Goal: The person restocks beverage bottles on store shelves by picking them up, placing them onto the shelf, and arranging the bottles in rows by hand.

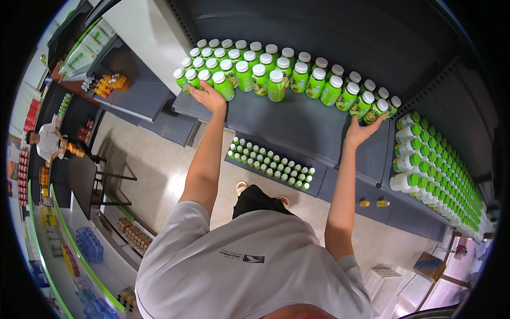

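Rows of green bottles with white caps [275, 87] stand upright on a dark grey shelf [255, 109]. At the left end of the front row, my left hand [211, 98] touches the bottles with its fingers stretched out and apart. On the opposite end, my right hand [362, 131] curves its thumb and fingers around the lower part of a green bottle [377, 109], which still stands among the others. The bottles partly hide the fingertips of both hands. One bottle near the middle juts slightly forward of its neighbours.
Below, a lower shelf [319, 178] bears more white-capped green bottles [271, 162]. Stacked white bottles with green caps [433, 165] fill the right side. Two small yellow bottles [382, 203] sit low at right. A person [49, 141] holds orange items at far left, near a dark table [82, 181].
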Tool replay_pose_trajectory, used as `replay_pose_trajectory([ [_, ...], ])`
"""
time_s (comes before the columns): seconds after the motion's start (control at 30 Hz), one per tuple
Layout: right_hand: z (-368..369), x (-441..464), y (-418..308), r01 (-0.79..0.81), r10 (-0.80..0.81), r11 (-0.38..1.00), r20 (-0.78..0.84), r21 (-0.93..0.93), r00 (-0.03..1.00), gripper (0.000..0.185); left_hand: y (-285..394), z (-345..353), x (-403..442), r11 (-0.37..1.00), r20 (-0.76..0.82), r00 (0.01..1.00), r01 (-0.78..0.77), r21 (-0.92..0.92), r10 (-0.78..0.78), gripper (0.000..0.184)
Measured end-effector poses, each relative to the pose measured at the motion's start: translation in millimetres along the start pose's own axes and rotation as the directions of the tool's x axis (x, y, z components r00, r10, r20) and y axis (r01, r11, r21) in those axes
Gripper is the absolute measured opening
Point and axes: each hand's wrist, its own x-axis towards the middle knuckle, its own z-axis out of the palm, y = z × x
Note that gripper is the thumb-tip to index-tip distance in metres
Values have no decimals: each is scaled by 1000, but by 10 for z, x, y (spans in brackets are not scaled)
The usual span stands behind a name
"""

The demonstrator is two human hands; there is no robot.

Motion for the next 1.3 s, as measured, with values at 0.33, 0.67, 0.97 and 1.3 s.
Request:
replay_pose_trajectory([
  [0.33,249,12,-93,-88,78,970,-55,-226,995,146,22,-21,-22,1000,40,999,13,-5,-13,76],
  [0.67,105,0,-206,-93,89,967,-27,-239,996,136,140,-80,-57,999,68,997,34,-34,-31,76],
  [0.97,91,-14,-200,-26,17,977,-44,-211,999,128,69,-61,-30,999,60,998,33,-9,-32,77],
  [1.3,75,-22,-145,2,-11,981,-47,-193,999,118,53,-48,-30,999,54,998,44,-4,-43,73],
])
